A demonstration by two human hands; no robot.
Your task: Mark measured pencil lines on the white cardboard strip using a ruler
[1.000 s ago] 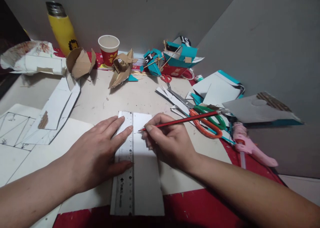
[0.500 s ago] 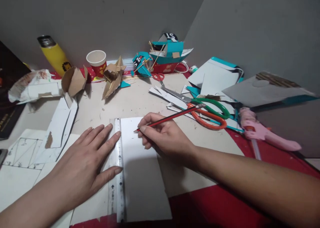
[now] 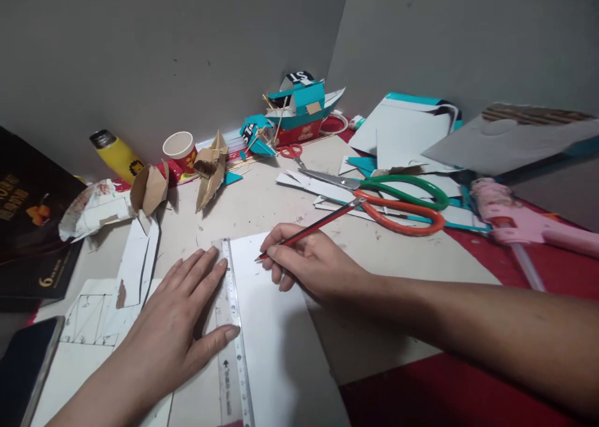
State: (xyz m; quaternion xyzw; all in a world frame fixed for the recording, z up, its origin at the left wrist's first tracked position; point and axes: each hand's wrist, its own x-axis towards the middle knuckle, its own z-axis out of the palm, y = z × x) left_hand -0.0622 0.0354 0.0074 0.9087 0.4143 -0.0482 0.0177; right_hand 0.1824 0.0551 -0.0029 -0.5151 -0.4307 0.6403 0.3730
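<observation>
My left hand (image 3: 182, 318) lies with fingers spread, its thumb and fingertips pressing on a clear ruler (image 3: 237, 339). The ruler runs along the left edge of a white card strip (image 3: 266, 327). Between the fingers of my right hand (image 3: 313, 258) is a red and black pencil (image 3: 306, 231), its tip at the upper part of the card. A few short pencil marks show near the tip. Under my left forearm rests a sheet with a drawn, labelled diagram (image 3: 91, 318).
Large scissors (image 3: 402, 205) with green and orange handles lie behind my right hand, near white card scraps (image 3: 402, 127). A pink glue gun (image 3: 510, 211) sits at right. Along the back stand cardboard boats (image 3: 304, 102), a paper cup (image 3: 180, 149) and a yellow bottle (image 3: 116, 158). A phone (image 3: 30, 368) is at left.
The view has shifted, bringing the black box and phone at left further into sight. My left hand still presses the ruler, and the pencil tip remains near the marks on the card.
</observation>
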